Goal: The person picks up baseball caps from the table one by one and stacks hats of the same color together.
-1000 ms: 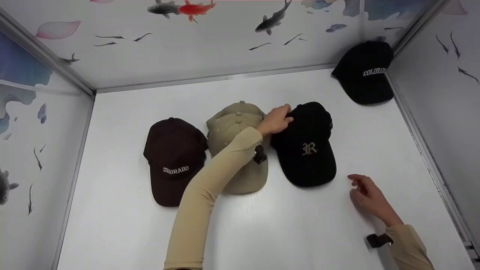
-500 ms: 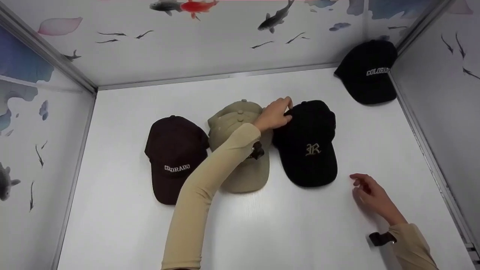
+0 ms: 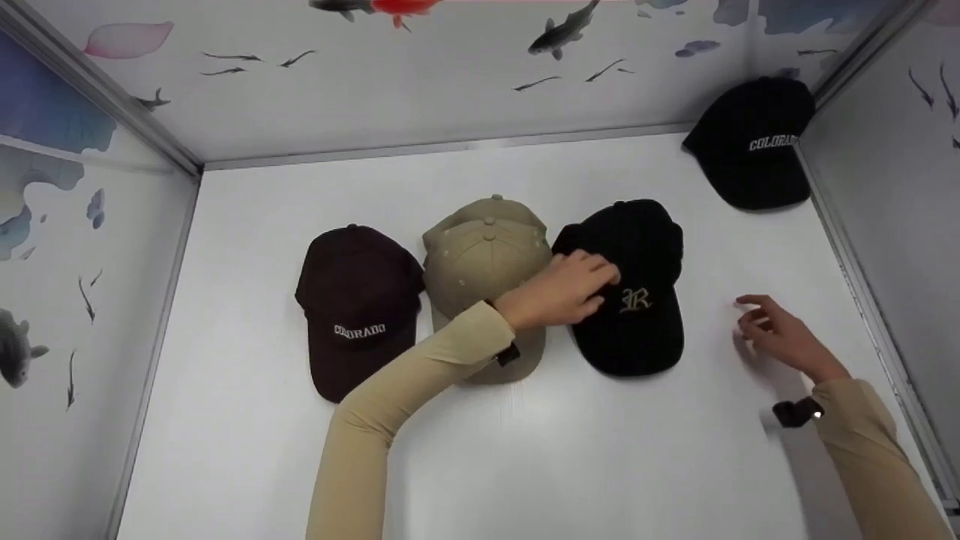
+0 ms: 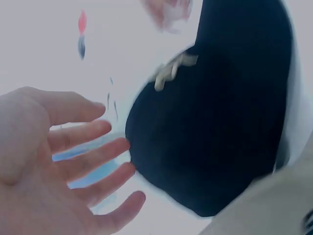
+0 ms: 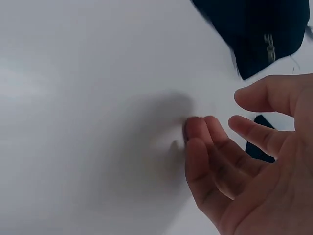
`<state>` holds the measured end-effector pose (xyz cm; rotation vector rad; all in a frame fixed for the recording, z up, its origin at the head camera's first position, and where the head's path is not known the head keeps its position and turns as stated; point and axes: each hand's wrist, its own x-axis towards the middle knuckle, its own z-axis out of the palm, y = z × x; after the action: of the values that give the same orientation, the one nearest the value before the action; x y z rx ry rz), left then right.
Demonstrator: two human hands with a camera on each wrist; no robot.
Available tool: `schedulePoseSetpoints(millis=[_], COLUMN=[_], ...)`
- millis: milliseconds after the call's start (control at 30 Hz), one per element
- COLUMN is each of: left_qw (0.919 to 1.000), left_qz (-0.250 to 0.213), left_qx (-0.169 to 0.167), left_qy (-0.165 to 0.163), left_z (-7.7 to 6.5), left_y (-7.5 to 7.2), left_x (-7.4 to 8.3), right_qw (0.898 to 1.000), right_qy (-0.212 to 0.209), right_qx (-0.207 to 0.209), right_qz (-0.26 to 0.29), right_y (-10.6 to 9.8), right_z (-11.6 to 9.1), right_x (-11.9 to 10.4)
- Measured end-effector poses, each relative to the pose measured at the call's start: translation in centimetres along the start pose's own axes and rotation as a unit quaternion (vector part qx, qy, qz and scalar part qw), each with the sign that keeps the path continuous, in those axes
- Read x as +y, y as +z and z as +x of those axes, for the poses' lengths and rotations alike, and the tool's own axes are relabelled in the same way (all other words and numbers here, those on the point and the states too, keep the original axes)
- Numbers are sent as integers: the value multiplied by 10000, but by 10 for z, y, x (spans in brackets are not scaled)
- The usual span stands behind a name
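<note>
In the head view, my left hand (image 3: 562, 289) is over the left side of a black cap (image 3: 637, 240) with a gold letter R. In the left wrist view its fingers spread loosely beside the black crown, gripping nothing. Below that forearm sit khaki caps (image 3: 487, 259), one nested over another, their brims partly hidden. A dark maroon cap (image 3: 360, 274) marked COLORADO lies to their left. To the right of the R cap, my right hand (image 3: 787, 341) is held above the white table with its fingers loosely bent, holding nothing.
Another black COLORADO cap (image 3: 754, 142) leans in the back right corner. White panels printed with fish enclose the table (image 3: 525, 465) at the back and both sides. A dark cap (image 5: 264, 34) appears at the top of the right wrist view.
My left hand has come away from the rear edge of the R cap, moving toward the front. My right hand has shifted forward and to the right. The caps keep their arrangement.
</note>
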<state>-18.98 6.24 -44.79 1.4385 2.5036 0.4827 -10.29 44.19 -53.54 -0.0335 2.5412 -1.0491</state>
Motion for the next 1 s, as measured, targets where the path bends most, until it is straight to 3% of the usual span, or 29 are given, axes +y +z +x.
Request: schedulePoseSetpoints(millis=[267, 467, 567, 700, 800, 1000], left_qw=[9919, 9721, 9647, 9628, 9616, 9536], left_qz=[449, 1091, 1429, 1701, 1730, 1671], left_qx=[-1073, -2058, -2203, -2092, -2128, -2505], left_qy=[519, 290, 190, 168, 77, -17], left_z=[-11, -20, -21, -19, -16, -8], left_y=[53, 83, 89, 91, 90, 77], left_x=[19, 22, 24, 26, 25, 20], right_qw=[9969, 9929, 9909, 9861, 9835, 9751], right_qy=[-252, 41, 241, 420, 532, 687], right_qx=[400, 681, 779, 895, 891, 992], right_qz=[-636, -974, -1074, -1333, -1482, -1858], right_y=[-52, -75, -81, -85, -85, -83], right_z=[57, 95, 109, 122, 129, 140], right_x=[-5, -10, -10, -9, -7, -3])
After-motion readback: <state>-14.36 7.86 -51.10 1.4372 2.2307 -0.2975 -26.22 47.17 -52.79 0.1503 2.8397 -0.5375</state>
